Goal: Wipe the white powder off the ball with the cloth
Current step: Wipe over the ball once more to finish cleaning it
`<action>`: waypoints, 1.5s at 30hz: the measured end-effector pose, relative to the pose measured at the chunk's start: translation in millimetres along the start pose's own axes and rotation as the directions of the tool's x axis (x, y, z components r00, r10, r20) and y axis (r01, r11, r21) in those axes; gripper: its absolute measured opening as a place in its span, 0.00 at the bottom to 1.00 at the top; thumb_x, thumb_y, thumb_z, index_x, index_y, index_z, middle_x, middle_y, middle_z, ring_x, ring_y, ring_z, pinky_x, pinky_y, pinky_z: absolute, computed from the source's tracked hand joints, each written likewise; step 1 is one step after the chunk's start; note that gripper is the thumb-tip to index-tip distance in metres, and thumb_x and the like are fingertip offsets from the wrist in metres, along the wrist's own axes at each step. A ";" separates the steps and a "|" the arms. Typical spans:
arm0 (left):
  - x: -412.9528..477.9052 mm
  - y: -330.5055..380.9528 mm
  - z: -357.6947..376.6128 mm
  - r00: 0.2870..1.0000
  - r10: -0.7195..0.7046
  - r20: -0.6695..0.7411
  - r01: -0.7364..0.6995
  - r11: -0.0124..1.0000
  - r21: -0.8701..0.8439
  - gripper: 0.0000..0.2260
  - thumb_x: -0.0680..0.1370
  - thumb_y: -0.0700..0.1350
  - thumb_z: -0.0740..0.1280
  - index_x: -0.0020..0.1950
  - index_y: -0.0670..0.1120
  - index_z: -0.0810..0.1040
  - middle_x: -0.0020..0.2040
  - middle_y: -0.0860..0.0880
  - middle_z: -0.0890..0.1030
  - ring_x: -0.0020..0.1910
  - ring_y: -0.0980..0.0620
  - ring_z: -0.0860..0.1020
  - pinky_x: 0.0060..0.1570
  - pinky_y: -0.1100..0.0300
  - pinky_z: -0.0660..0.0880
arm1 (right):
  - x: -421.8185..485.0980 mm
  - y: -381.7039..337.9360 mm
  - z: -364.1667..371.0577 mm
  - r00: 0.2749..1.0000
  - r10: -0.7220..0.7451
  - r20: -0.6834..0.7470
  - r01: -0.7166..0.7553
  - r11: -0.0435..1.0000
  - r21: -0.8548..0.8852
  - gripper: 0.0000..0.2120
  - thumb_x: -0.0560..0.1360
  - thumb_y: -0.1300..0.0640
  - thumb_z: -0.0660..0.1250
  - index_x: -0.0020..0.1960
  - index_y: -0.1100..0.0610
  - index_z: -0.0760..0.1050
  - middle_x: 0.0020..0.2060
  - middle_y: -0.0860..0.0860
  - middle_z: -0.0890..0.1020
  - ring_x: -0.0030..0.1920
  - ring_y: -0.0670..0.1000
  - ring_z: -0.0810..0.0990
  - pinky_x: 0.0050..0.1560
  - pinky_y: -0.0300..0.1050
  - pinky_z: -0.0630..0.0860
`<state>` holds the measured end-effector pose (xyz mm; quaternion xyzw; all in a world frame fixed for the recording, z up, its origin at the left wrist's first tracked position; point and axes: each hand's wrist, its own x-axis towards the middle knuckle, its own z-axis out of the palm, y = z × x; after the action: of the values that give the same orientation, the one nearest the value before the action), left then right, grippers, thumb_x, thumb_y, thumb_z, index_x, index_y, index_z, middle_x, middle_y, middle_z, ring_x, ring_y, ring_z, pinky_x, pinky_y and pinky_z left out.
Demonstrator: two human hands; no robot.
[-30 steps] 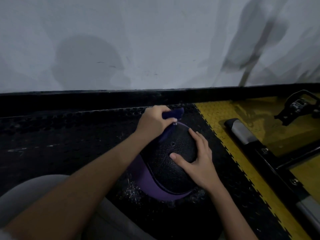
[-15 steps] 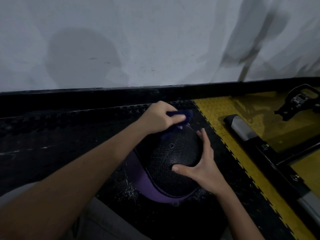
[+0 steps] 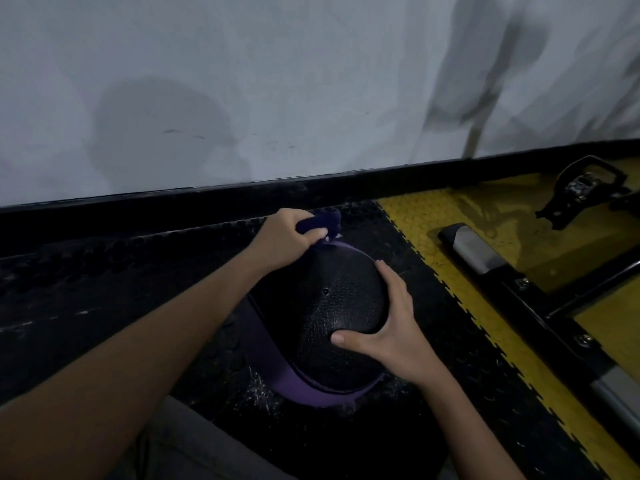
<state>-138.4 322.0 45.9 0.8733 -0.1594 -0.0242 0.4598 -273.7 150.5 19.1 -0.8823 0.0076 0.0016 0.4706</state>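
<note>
A black textured ball (image 3: 329, 327) with a purple band along its lower left edge lies on the black studded floor mat (image 3: 104, 289). My left hand (image 3: 287, 240) grips a bunched dark blue cloth (image 3: 320, 221) at the ball's far top edge. My right hand (image 3: 384, 327) rests on the ball's right side, fingers spread along the curve and thumb pressed on the near face. White powder specks (image 3: 258, 393) lie scattered on the mat by the ball's near left edge.
A white wall with a black skirting (image 3: 346, 183) runs across the back. To the right is yellow studded flooring (image 3: 426, 220) with a black and silver metal frame (image 3: 485, 258) and a black pedal-like part (image 3: 581, 188). My grey-clad knee (image 3: 194, 445) is at the bottom.
My left hand has carried the cloth from the ball's top toward its far edge. My right hand slid a little down the ball's right side.
</note>
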 end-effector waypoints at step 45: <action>-65.0 -9.6 14.3 0.895 -0.335 -0.294 0.172 0.868 -0.466 0.07 0.76 0.50 0.66 0.46 0.49 0.82 0.43 0.50 0.83 0.45 0.50 0.80 0.49 0.53 0.75 | 0.2 -0.6 6.8 0.995 0.053 -0.085 -0.049 0.998 0.047 0.57 0.52 0.29 0.69 0.74 0.44 0.50 0.71 0.37 0.52 0.69 0.37 0.50 0.65 0.43 0.56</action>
<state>-200.2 335.2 23.2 0.7532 0.0562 0.0428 0.6540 -273.4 156.4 15.8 -0.8702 0.0506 -0.0246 0.4894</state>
